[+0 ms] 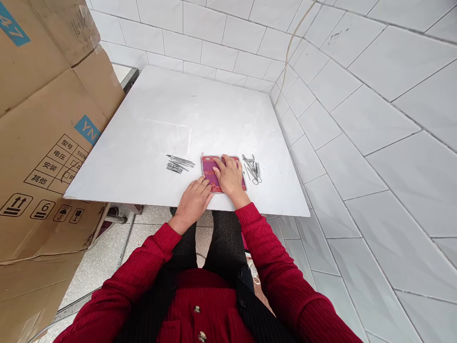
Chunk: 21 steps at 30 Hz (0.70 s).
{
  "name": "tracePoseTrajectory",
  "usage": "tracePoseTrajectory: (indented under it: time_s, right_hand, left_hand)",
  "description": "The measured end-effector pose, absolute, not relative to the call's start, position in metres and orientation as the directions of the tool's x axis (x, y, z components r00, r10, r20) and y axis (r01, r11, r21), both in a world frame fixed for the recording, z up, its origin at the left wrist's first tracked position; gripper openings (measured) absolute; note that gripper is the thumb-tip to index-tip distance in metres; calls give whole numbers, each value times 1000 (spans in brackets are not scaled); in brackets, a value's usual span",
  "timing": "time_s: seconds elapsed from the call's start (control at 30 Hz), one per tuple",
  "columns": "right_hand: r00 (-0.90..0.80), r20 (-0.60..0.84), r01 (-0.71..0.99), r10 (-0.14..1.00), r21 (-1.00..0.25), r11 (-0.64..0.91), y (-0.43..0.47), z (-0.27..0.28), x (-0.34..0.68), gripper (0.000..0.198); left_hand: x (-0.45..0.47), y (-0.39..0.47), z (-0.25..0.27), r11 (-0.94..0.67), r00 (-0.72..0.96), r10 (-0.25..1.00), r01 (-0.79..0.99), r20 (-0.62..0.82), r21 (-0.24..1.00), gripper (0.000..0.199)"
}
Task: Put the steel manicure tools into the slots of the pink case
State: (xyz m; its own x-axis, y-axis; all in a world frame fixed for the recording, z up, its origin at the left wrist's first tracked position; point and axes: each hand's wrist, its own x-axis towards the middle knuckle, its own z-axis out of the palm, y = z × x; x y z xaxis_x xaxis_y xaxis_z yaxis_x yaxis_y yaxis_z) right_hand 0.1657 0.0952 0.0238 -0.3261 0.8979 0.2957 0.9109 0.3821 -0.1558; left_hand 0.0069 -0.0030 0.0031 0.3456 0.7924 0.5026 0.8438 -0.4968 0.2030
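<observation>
An open manicure case (213, 167) with a red and purple lining lies near the front edge of the white table. My left hand (194, 197) grips its lower left corner, fingers close together and thumb by the bottom edge. Across the right half of the case rests my right hand (230, 178), its fingers apart and touching the lining; what is under the palm is hidden. Slim metal tools (182, 160) and nail clippers (174, 167) lie left of the case. To its right is a small pile with scissors (256, 180) and cuticle nippers (249, 159).
Large cardboard boxes (46, 119) stand along the table's left side. The white table (164, 105) meets a tiled wall (210, 28) at the back and another at the right. A pale cable (287, 57) hangs down the corner.
</observation>
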Motion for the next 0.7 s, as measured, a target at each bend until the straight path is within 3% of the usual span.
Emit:
tracePoseTrajectory:
  time_s: [0.53,0.7]
  right_hand:
    - [-306,308,910,901,-184,371,94,33,162,45]
    - [-391,370,844,843,-222,489,92,54,140,42]
  left_hand:
    - [-5,-16,6,-433,323,842,882,433,184,34]
    - [-3,-15,3,-434,328,832,887,447,158,34]
